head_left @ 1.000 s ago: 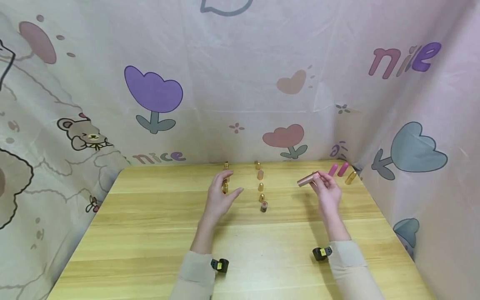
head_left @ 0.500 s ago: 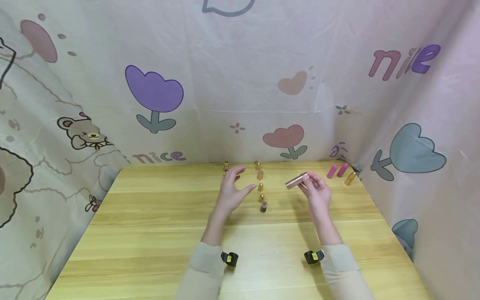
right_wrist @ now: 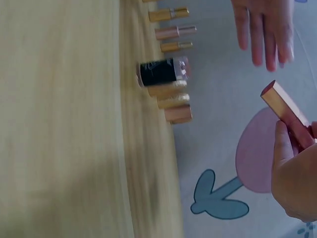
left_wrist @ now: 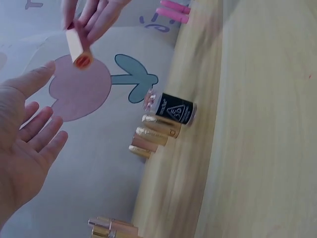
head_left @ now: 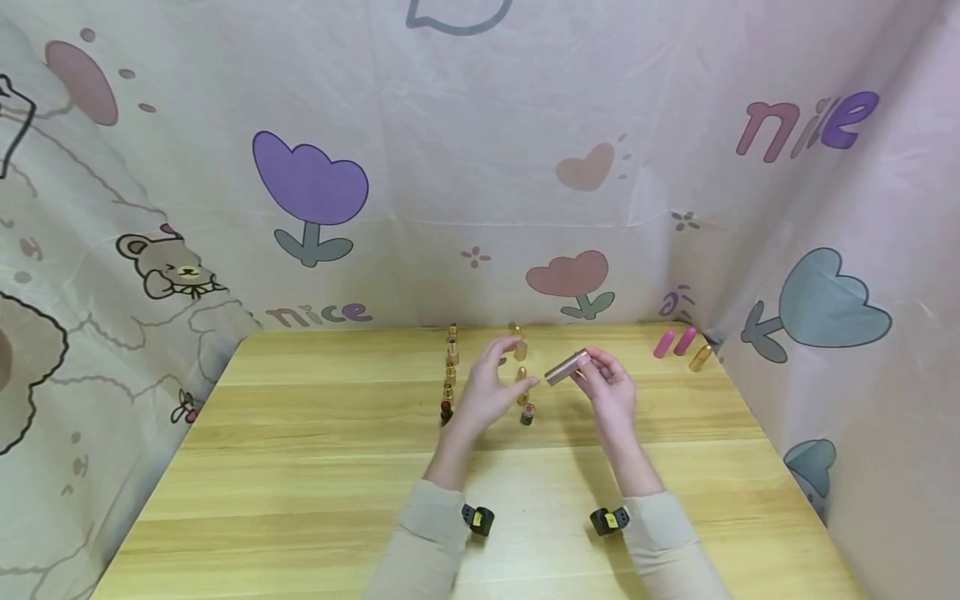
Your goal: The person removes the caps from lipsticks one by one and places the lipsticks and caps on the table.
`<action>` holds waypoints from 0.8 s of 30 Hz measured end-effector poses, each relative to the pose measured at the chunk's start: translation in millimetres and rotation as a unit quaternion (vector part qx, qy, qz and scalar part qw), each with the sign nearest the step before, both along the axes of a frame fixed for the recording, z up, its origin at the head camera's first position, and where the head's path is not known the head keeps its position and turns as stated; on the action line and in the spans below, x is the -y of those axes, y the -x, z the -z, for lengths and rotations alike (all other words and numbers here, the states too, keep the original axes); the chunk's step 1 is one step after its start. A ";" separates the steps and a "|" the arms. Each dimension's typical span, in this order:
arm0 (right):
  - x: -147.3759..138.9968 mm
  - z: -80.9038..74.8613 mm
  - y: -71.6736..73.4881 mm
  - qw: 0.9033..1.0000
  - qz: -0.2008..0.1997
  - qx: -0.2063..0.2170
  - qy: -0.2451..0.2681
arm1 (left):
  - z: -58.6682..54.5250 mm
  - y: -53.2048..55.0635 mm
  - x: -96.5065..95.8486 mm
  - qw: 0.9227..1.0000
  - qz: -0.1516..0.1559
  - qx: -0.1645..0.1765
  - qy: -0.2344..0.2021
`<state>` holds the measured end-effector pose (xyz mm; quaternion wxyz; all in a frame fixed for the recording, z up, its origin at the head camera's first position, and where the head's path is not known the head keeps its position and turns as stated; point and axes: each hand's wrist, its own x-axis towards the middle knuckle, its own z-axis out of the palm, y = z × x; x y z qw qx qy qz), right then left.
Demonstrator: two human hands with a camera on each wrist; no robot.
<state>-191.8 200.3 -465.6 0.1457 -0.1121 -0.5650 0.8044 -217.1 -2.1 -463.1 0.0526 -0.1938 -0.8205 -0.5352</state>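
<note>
My right hand (head_left: pixel 611 396) pinches a rose-gold lipstick (head_left: pixel 566 367) near one end and holds it tilted above the table. In the left wrist view, the free end of the lipstick (left_wrist: pixel 78 47) shows a reddish face. My left hand (head_left: pixel 487 390) hovers close to that end, its fingers extended, thumb apart, nothing held. A gap separates the left fingers from the lipstick (right_wrist: pixel 282 101) in the right wrist view. Below the hands, a row of gold and rose caps (head_left: pixel 521 375) stands upright, partly hidden by the left hand. A black-labelled tube with a clear top (left_wrist: pixel 174 108) is at its near end.
Left of the caps runs a row of slim gold tubes (head_left: pixel 452 372), with a dark one (head_left: pixel 446 412) nearest me. At the back right are two pink tubes (head_left: pixel 663 343) and a gold tube (head_left: pixel 701 358). A printed curtain (head_left: pixel 450 167) surrounds the wooden table (head_left: pixel 300 500).
My right hand has carried the lipstick leftward toward the middle. My left hand has moved right, away from the slim tubes, which now show fully, and the two hands are closer together.
</note>
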 end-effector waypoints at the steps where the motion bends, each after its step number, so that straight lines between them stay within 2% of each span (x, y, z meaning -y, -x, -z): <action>1: 2.4 0.8 -0.3 1.000 -0.003 0.001 -0.003 | 0.4 -0.6 -1.2 1.000 0.004 0.001 0.001; 5: 11.6 3.7 -2.0 1.000 -0.013 0.002 -0.012 | 1.2 -2.8 -5.4 1.000 0.028 0.003 -0.007; 10: 21.0 5.6 -3.7 1.000 -0.018 -0.004 0.000 | 3.1 -4.9 -9.5 0.999 0.052 0.014 -0.011; 17: 31.3 7.7 -6.6 1.000 -0.023 -0.005 -0.001 | 3.8 -7.8 -9.3 0.998 0.056 0.028 0.019; 24: 34.6 10.7 -7.3 0.999 -0.040 -0.016 -0.001 | 4.9 -7.6 -6.5 0.998 0.061 0.009 0.027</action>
